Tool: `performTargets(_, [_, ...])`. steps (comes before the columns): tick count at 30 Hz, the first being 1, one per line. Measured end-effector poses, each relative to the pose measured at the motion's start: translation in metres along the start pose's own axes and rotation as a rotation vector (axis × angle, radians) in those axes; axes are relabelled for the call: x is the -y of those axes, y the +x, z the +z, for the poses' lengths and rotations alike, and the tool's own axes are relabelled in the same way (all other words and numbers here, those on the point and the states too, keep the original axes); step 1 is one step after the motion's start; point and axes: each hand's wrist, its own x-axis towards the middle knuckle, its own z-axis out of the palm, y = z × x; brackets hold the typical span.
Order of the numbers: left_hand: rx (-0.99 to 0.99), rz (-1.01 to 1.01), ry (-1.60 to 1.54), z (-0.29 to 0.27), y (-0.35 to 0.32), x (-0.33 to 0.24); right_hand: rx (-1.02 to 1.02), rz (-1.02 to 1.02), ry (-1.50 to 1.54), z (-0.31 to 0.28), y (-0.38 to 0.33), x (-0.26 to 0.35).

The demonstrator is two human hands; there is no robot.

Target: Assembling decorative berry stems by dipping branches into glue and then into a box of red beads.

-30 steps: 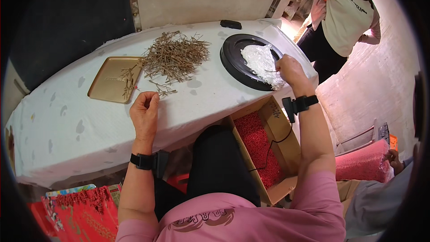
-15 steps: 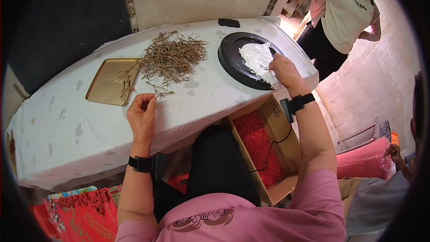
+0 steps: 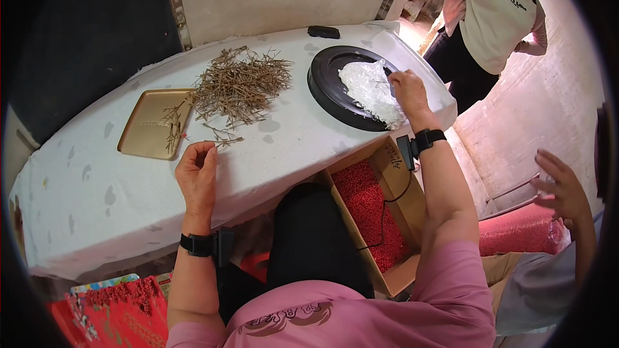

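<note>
My left hand [image 3: 196,177] is closed in a pinch above the table's near side. Its thumb and fingertip meet at the end of a small brown twig [image 3: 225,137]; whether they grip it is hard to see. A larger heap of dry twigs [image 3: 242,84] lies just beyond. My right hand [image 3: 409,93] is closed, fingertips pressed together, over a white flaky mass [image 3: 367,87] on a round black tray [image 3: 322,84]. Something thin sticks out from those fingertips toward the mass, and a small dark piece shows below them; its kind is unclear.
A gold tray [image 3: 132,138] with a few twigs sits left of the heap. A black object [image 3: 324,32] lies at the back of the cloth-covered table [image 3: 97,187]. Below, a cardboard box [image 3: 403,187] holds red beads [image 3: 364,200]. Another person's hand [image 3: 564,190] is at right; someone stands behind [image 3: 496,19].
My left hand has drawn slightly back and left, still pinched. My right hand has shifted a little over the white mass. At the right, the other person's hand has risen with fingers spread.
</note>
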Motion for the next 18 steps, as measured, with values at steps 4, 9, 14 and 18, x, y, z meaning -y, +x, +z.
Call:
performTargets(4, [0.000, -0.006, 0.013, -0.003, 0.000, 0.000, 0.167, -0.044, -0.159, -0.004, -0.009, -0.016])
performTargets(9, [-0.014, 0.007, 0.017, -0.002, -0.001, -0.001, 0.157, -0.025, -0.242, -0.028, -0.004, -0.018])
performTargets(14, [-0.007, 0.010, 0.020, 0.001, -0.001, -0.002, -0.092, 0.060, 0.077, -0.028, 0.002, 0.006])
performTargets(18, [-0.009, 0.000, 0.058, 0.001, -0.002, -0.002, 0.253, 0.088, 0.046, -0.015, -0.005, 0.003])
